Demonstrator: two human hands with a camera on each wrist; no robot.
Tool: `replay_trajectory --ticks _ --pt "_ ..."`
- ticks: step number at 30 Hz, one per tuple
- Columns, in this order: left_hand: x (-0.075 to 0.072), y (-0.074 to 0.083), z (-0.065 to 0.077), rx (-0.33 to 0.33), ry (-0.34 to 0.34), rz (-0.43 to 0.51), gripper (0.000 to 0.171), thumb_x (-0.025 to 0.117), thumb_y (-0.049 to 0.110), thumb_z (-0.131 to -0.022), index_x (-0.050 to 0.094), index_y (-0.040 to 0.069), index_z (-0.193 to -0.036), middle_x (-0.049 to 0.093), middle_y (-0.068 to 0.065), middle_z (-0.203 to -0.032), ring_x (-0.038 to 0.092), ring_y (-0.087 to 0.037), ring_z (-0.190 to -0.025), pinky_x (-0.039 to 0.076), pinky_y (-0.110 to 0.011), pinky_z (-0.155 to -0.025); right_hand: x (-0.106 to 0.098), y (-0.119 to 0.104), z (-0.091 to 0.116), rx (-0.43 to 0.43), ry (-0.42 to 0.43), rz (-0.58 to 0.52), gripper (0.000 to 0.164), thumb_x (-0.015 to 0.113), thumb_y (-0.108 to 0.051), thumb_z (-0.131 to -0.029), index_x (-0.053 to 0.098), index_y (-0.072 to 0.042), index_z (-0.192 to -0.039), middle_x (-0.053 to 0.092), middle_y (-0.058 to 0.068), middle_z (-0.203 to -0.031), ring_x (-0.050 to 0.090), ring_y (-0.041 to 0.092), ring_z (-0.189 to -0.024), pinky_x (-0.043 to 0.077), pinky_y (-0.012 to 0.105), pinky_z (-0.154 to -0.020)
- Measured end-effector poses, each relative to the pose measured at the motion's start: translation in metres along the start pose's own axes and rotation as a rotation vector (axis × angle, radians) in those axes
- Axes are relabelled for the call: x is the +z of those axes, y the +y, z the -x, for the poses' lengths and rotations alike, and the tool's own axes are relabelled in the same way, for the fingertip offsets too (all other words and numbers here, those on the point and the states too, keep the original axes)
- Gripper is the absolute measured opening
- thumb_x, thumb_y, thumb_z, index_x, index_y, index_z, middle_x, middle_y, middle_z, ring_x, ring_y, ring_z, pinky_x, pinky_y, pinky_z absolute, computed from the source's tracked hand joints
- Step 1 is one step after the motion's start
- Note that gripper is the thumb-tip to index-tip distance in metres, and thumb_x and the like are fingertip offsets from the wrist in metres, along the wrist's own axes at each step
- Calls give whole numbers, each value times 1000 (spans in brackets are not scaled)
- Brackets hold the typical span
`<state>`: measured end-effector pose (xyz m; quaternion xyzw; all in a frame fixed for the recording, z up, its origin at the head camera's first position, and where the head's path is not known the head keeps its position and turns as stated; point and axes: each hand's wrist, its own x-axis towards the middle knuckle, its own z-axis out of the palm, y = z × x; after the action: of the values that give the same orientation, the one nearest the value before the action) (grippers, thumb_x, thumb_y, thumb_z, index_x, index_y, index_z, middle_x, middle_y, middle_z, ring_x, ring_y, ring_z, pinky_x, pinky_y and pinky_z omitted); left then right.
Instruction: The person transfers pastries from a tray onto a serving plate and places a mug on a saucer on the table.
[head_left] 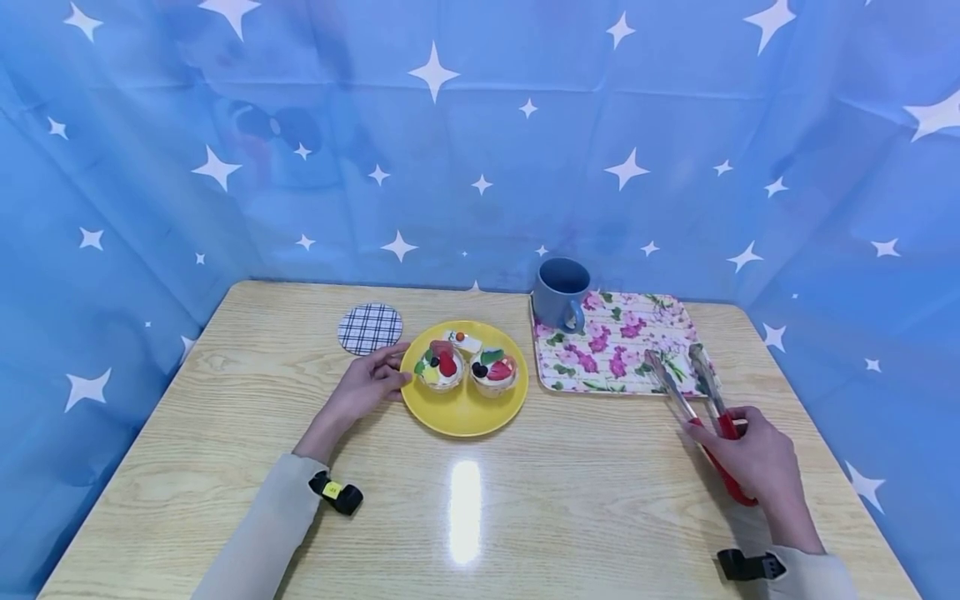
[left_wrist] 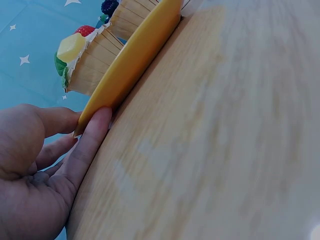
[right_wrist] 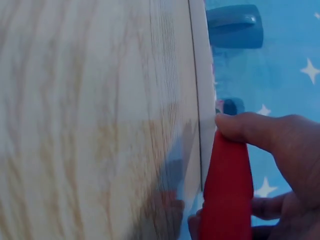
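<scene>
A yellow plate [head_left: 463, 421] carries two fruit-topped cupcakes, one [head_left: 440, 367] on the left and one [head_left: 493, 372] on the right. Behind them on the plate is a small white piece [head_left: 463, 342] with an orange dot. My left hand [head_left: 367, 385] pinches the plate's left rim; the left wrist view has the plate [left_wrist: 132, 60] between thumb and fingers. At the right, my right hand [head_left: 757, 457] holds tongs [head_left: 727, 425] by their red handles, also filling the lower right wrist view as a red grip [right_wrist: 227, 190]. The tongs' metal arms are spread, their tips over a flowered tray [head_left: 622, 385].
A blue-grey mug [head_left: 558, 296] stands on the tray's back left corner. Left of the plate, a round checked coaster [head_left: 370, 327] lies on the wooden table [head_left: 360, 533]. A blue curtain with white stars [head_left: 480, 150] hangs behind the table and along both sides.
</scene>
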<state>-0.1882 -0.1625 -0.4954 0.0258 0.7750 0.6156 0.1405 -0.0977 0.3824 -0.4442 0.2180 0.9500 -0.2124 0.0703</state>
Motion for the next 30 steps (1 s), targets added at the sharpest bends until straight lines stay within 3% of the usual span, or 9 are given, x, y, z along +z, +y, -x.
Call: replay_trajectory --ticks 7,16,24,30 --pt "0 2 1 10 3 -7 60 66 10 -99 45 15 -155 60 -19 -126 65 -17 -98 65 -28 -83 -1 0 -1 -9 0 48 103 69 -73 -83 41 12 -135 61 33 -106 60 33 -83 54 33 -51" --pt "0 3 0 11 0 0 59 65 10 -99 46 15 -155 60 -19 -128 65 -17 -98 66 -30 -83 -6 0 -4 -6 -81 61 113 62 -77 -85 33 17 -141 60 33 -106 61 35 -85 55 35 -53" --pt "1 1 0 -9 5 -1 59 65 9 -99 46 16 -155 60 -18 -128 65 -16 -98 66 -31 -83 -7 -5 -3 2 -87 35 117 60 -77 -86 25 14 -151 50 40 -127 58 46 -102 60 41 -60" --pt "1 -1 1 -8 7 -1 59 65 10 -100 46 15 -155 60 -19 -128 66 -16 -97 66 -30 -82 -9 -9 -2 -103 -66 46 113 56 -74 -92 22 14 -154 40 44 -142 51 56 -120 60 56 -77"
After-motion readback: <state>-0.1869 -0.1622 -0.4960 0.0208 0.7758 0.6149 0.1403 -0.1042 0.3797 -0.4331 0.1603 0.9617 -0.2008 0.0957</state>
